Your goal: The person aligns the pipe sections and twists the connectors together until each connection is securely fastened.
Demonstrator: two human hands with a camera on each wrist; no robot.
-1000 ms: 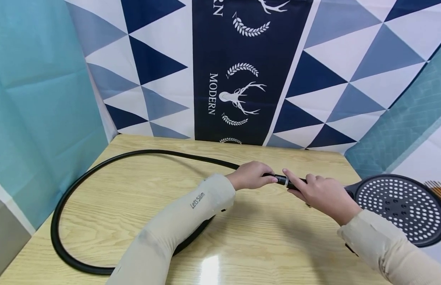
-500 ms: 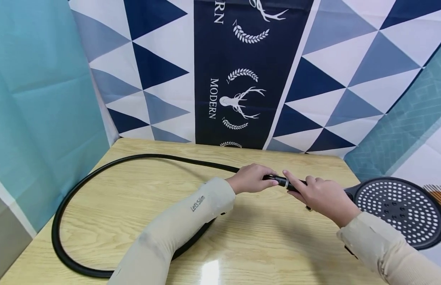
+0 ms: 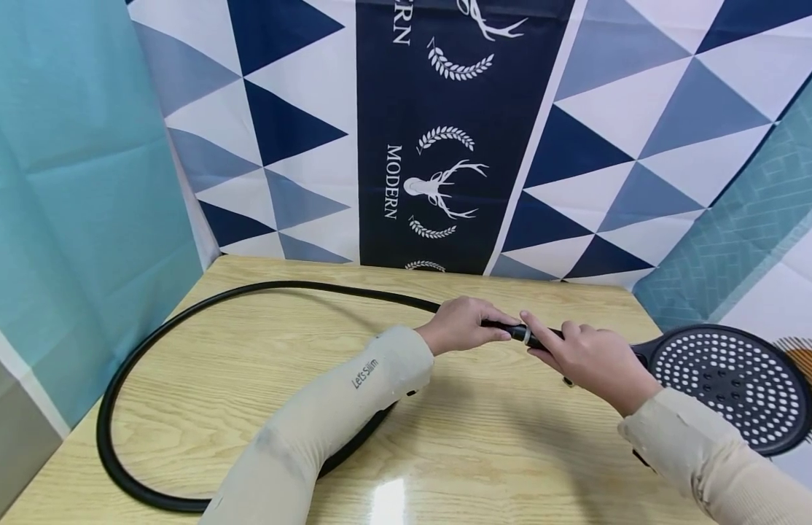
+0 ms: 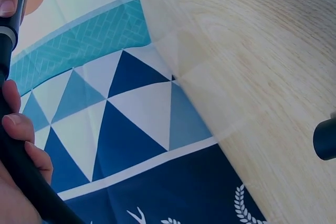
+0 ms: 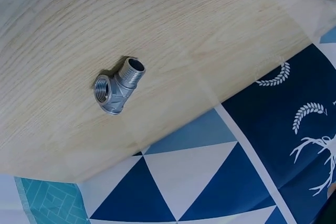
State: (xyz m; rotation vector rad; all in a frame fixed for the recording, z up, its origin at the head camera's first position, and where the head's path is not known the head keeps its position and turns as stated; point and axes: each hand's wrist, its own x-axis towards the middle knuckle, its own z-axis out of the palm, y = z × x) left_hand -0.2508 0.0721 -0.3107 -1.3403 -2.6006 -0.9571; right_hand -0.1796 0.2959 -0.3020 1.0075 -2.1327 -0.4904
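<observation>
My left hand (image 3: 461, 324) grips the end of a black hose (image 3: 104, 430), its thumb and fingers round it in the left wrist view. My right hand (image 3: 596, 361) holds the handle of a large round black shower head (image 3: 727, 386), index finger stretched along it towards the left hand. Between the two hands the hose end meets the handle at a pale ring (image 3: 527, 335); whether they are screwed together cannot be made out. The shower head's dotted face hangs beyond the right table edge. In the right wrist view the right hand is almost wholly out of frame.
The hose loops over the left side of the wooden table (image 3: 485, 452). A metal threaded tee fitting (image 5: 118, 90) lies on the table near its edge, with a black tube end (image 4: 325, 139) farther along. Patterned cloth walls (image 3: 301, 146) stand close behind and beside the table.
The left fingers have shifted slightly along the hose end towards the pale ring. The right hand keeps its hold on the handle; the head view has tilted a little.
</observation>
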